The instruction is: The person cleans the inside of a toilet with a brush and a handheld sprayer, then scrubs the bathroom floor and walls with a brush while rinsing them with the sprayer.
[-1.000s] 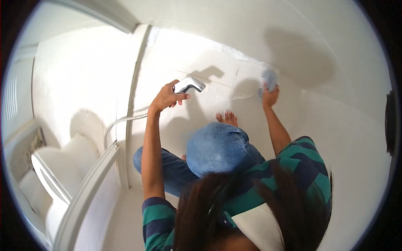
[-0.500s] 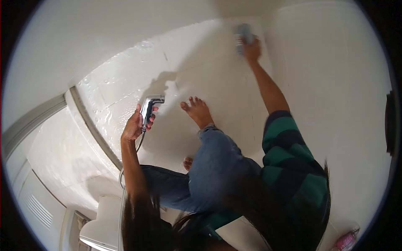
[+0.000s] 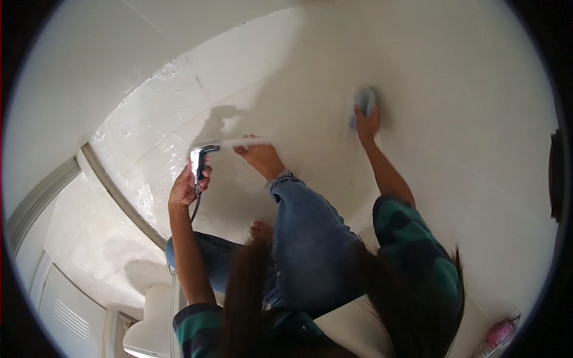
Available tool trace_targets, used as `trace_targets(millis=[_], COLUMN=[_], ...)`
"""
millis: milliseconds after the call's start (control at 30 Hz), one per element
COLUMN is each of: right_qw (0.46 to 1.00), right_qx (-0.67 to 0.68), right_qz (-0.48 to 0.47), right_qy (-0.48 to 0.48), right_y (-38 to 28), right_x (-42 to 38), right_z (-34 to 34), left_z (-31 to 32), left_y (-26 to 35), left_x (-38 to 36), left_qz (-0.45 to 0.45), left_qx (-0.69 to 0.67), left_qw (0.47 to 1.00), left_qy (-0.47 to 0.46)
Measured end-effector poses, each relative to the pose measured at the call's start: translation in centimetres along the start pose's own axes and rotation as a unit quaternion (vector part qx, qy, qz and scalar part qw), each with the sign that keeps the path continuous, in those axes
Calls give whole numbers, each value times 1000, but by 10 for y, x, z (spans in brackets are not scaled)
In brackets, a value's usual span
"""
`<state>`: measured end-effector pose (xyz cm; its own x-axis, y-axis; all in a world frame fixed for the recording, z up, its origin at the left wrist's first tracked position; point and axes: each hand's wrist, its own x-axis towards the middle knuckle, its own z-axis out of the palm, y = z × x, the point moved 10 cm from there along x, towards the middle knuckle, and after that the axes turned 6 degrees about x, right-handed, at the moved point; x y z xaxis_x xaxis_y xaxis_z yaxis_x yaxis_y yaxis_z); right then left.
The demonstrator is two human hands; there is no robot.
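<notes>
My left hand (image 3: pixel 184 190) is wrapped around a chrome handheld bidet sprayer (image 3: pixel 199 162), its hose running down beside my wrist. A stream of water (image 3: pixel 245 142) shoots rightward from the nozzle, passing over my bare foot (image 3: pixel 264 158). Farther right, my right hand (image 3: pixel 369 125) grips a grey-blue scrub brush (image 3: pixel 364 101), pressed against the pale tiled surface near where floor and wall meet. Motion blurs the brush, and its bristle side is mostly hidden.
Wet tiles (image 3: pixel 149 158) shine on the left, bordered by a raised curb (image 3: pixel 116 194). Beyond it are a white toilet (image 3: pixel 149 331) and a louvred door (image 3: pixel 71 316). A pink item (image 3: pixel 500 332) lies at the lower right. White walls surround the floor.
My right hand has brought the brush downward and slightly right. Water now sprays from the nozzle, where no stream showed before. My left hand has shifted slightly left as the view moved.
</notes>
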<state>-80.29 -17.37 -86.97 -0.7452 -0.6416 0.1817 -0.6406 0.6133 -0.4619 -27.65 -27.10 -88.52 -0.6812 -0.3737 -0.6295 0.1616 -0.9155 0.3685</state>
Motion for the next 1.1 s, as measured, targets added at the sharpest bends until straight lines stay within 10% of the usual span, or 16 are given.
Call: trace_targets(millis=[100,167,233,333,433,500,633,800,900,967,1033,1100], right_qw=[958,785,757,852,714,706,745,718,774,721,926,931], right_qx=[-194,-318,-453,-376,-475,-530,-522,-552,-495,-591,-189,-144], right_qz=[-139,-530,-471,-363,-493,-387,-415,-425,-279,-361,-300,-190], right_qy=[-161,-33,-7,-11,-143,-266,7,18,-280,-14,131,275], right_y=[-109,-194,-220,-255,-78,-88,-261,-195,-87,-155,-176,-154], right_x=[79,86,145,164,33,24,155,110,35,60,119,106], right_z=[38,34,29,-6,17,-7,-62,-40,-79,-164,-289,-322], left_z=[-4,-14,-22,-22,-23,-29,-34,-34,-39,-43,-42,-25], left_y=[27,42,47,55,58,60,52,53,50,43,30,20], left_x=[-12,-19,-24,-36,-44,-49,-36,-32,-41,-35,-24,-12], left_qz=[95,150,191,259,273,279,226,225,220,195,160,116], left_qx=[-76,-116,-145,-179,-212,-218,-203,-185,-135,-104,-70,-47], left_qw=[992,981,970,942,928,928,950,955,965,975,985,992], left_qy=[-24,-43,-51,-117,-136,-116,-77,-55,-34,-14,3,-26])
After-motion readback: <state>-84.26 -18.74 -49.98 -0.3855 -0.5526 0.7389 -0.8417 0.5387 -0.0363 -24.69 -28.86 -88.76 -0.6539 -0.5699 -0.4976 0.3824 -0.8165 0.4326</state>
